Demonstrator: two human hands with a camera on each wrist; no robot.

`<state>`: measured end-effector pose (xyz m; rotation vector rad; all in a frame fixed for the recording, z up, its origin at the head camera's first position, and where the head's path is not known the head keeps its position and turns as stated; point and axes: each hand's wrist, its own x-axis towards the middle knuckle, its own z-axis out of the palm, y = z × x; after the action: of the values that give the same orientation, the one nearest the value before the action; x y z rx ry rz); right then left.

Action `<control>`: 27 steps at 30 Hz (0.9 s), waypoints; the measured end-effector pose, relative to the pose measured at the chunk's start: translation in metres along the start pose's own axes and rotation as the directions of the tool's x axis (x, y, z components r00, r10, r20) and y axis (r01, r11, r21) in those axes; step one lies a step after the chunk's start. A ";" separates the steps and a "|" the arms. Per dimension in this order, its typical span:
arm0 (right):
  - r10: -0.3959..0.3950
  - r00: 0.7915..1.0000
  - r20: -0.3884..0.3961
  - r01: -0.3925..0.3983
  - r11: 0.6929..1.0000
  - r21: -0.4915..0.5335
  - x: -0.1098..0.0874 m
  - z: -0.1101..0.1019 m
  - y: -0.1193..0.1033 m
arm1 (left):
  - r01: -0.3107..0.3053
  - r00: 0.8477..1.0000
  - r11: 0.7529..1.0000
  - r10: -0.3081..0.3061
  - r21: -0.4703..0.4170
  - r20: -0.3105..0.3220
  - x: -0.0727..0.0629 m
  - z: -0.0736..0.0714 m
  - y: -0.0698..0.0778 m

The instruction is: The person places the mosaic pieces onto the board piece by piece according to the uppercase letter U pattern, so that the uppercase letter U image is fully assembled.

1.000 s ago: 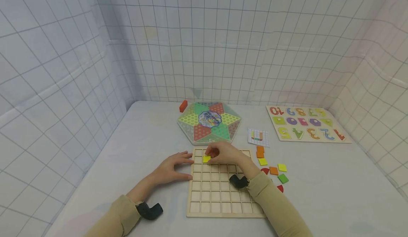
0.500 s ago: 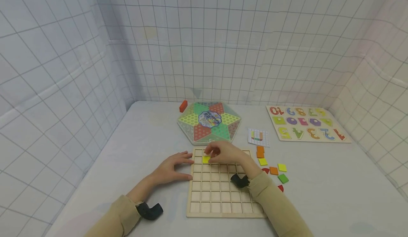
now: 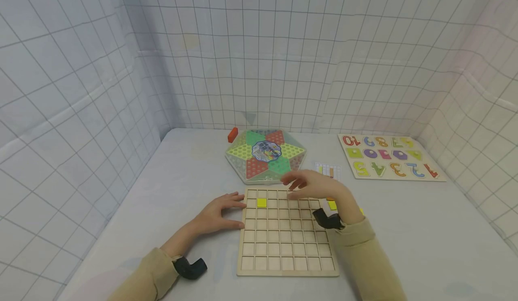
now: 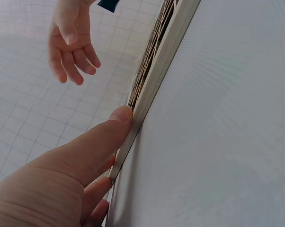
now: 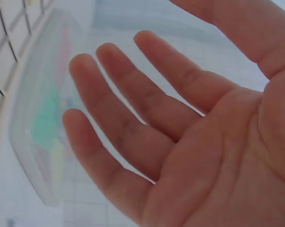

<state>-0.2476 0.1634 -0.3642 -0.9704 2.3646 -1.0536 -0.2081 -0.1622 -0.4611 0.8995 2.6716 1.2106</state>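
A wooden grid board (image 3: 288,273) lies on the table in the head view, with one yellow square tile (image 3: 261,203) in a cell of its second row from the far edge. My left hand (image 3: 218,213) rests at the board's left edge, thumb and fingertips touching the rim, as the left wrist view (image 4: 133,118) of the board's side also shows. Over the board's far right part hovers my right hand (image 3: 311,185), holding nothing. Its fingers are relaxed and spread in the right wrist view.
Behind the board lies a hexagonal Chinese checkers board (image 3: 263,168). A printed pattern card (image 3: 323,168) is partly covered by the right hand. Yellow tiles (image 3: 332,205) peek out around the right wrist. A number puzzle (image 3: 388,157) lies at the far right, and a red block (image 3: 232,135) stands at the back.
My right hand has let go of the yellow tile and moved right and up, away from it. The tile stays in its cell. The left hand has not moved.
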 end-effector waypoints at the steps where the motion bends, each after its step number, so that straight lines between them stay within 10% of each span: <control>1: 0.007 1.000 -0.013 -0.007 1.000 0.007 -0.006 -0.005 -0.002 | 0.000 1.000 1.000 0.000 0.000 0.000 0.000 0.000 0.000; 27: -0.003 0.900 -0.435 -0.001 1.000 -0.008 -0.092 -0.043 0.065 | -0.007 1.000 1.000 0.007 -0.011 -0.010 0.001 0.000 0.000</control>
<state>-0.2372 0.2825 -0.3798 -0.8001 2.7198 -1.3831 -0.2088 -0.1622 -0.4610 0.9051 2.6692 1.2328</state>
